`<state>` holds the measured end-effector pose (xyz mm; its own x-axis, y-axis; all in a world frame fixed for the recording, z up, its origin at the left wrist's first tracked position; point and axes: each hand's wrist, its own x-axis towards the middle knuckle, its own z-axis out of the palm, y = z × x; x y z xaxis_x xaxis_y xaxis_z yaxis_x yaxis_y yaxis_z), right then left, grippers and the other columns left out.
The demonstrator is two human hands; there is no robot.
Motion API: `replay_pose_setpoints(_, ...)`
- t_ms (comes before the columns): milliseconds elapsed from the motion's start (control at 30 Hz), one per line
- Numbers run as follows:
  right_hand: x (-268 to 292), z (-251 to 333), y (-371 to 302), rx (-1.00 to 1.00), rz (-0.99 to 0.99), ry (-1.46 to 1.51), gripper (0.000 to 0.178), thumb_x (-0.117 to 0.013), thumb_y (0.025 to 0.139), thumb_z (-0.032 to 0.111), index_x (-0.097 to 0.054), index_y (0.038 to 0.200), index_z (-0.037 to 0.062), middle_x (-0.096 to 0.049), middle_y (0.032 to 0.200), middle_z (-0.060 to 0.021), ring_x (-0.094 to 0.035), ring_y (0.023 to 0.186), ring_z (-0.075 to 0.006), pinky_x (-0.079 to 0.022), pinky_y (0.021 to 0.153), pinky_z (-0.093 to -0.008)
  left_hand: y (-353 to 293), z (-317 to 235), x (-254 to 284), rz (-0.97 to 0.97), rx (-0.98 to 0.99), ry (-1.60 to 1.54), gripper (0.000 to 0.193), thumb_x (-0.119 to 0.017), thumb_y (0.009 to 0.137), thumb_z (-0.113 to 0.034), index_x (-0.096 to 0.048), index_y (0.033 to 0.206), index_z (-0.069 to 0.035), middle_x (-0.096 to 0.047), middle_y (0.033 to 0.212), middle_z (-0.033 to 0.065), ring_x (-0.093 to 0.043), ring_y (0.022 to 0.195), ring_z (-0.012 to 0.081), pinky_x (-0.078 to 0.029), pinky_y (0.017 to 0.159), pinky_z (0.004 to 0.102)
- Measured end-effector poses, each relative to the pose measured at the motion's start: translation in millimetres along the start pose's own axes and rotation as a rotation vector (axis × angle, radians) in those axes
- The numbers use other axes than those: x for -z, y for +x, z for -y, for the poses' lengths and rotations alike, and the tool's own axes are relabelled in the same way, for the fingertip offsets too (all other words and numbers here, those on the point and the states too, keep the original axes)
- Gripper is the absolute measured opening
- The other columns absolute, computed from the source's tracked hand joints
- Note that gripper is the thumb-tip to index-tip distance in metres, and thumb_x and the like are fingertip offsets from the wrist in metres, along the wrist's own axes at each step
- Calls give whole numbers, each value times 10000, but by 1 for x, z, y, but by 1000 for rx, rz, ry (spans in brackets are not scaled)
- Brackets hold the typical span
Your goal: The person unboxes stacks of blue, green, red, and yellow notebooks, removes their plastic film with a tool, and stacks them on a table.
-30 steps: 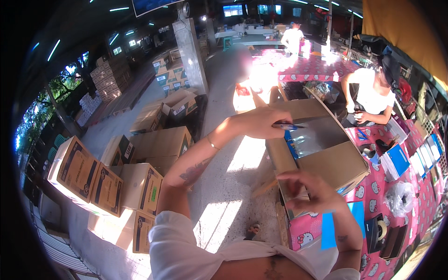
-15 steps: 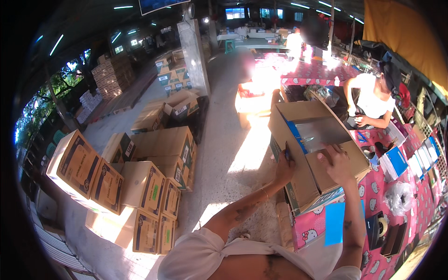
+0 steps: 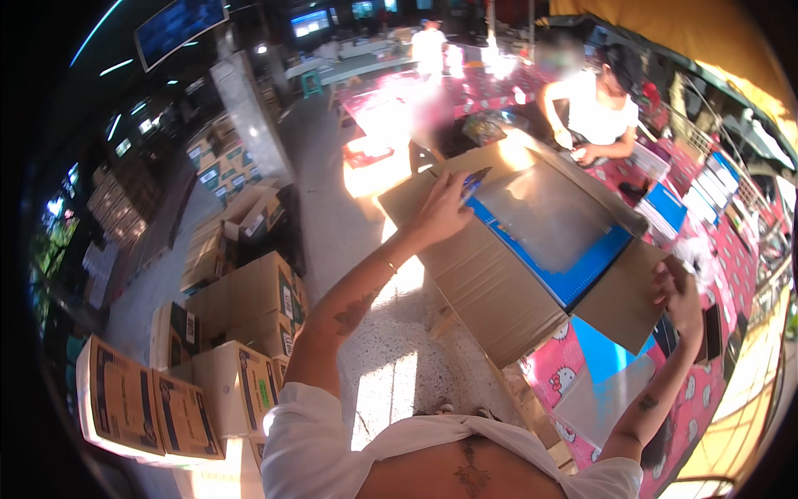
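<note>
In front of me sits an open cardboard carton [image 3: 490,287] with its flaps folded outward. Inside lies a blue flat item with a row of small marks along its edge [image 3: 573,283], partly under a greyish clear plastic sheet [image 3: 553,220]. My left hand [image 3: 445,212] is at the far left corner of the opening, closed around a small dark and blue tool [image 3: 475,180] whose kind I cannot make out. On the near right flap [image 3: 623,312], my right hand [image 3: 680,298] grips the outer edge with bent fingers.
Under the carton is a table with a pink patterned cover [image 3: 553,374], holding a blue sheet [image 3: 611,349] and blue-and-white stacks [image 3: 665,208]. Across it, a co-worker [image 3: 600,116] handles something small. Stacked cartons [image 3: 125,399] stand on the floor at left, near a concrete pillar [image 3: 249,112].
The near flaps have swung outward, baring more of the blue item. My left hand has gone to the far left corner; my right hand has moved from the opening to the right flap.
</note>
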<state>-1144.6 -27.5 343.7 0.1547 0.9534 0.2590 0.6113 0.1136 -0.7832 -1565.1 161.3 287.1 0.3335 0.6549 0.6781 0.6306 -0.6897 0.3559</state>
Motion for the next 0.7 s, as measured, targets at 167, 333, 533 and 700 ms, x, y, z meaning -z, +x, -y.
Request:
replay_pose_setpoints(167,-122,-119,-58,-202,366,307,880,-550,940,615,-160,1588,165,-478,1402,-156,-563,1140,-265,-429,1000,-384,14,28,-19,153,-47,183,541,-703,817,-112,-498,1313,-39,-533,1117,196,-600,998,404,-499,845,492)
replay_pose_setpoints(333,-111,-93,-39,71,-231,-344,525,-544,1008,432,-575,1328,18,-413,1409,-261,-501,1257,-412,-423,1028,-457,33,31,-7,258,-165,408,526,-725,819,-135,-517,1294,-54,-529,1084,171,-628,931,379,-535,770,471)
replay_pose_setpoints(533,-111,17,33,340,45,-221,404,-638,942,242,-599,1261,-3,-628,1208,-201,-611,1131,-367,-478,952,-406,53,47,-11,46,-453,541,531,-681,738,-76,-546,1250,-38,-514,1088,181,-640,964,346,-585,712,443)
replay_pose_setpoints(700,-164,19,118,594,179,-276,389,-625,945,286,-610,1239,31,-597,1275,-184,-592,1179,-372,-483,1008,-434,107,79,10,-268,-318,552,464,-610,843,-58,-535,1301,-58,-502,1057,152,-570,982,324,-510,841,449)
